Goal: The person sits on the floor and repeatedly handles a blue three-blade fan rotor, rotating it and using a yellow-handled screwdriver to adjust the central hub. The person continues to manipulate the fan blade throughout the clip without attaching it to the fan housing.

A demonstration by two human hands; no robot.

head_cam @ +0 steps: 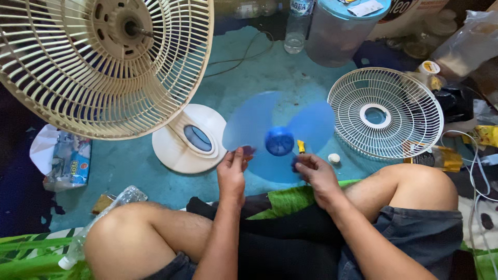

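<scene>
I hold a translucent blue fan blade (277,136) in front of me, its round hub facing up. My left hand (232,171) pinches the lower edge of its left blade. On the right side, my right hand (314,173) grips the blade's lower edge. A cream fan with its rear grille (106,65) and bare motor shaft stands at the upper left on a round base (189,140). The white front grille (385,112) lies flat on the teal floor to the right.
A small white cap (334,157) and a yellow piece (300,146) lie by the blade. A grey lidded container (340,31) and a clear bottle (295,28) stand at the back. Wrappers, another plastic bottle (122,199) and cables lie around my crossed legs.
</scene>
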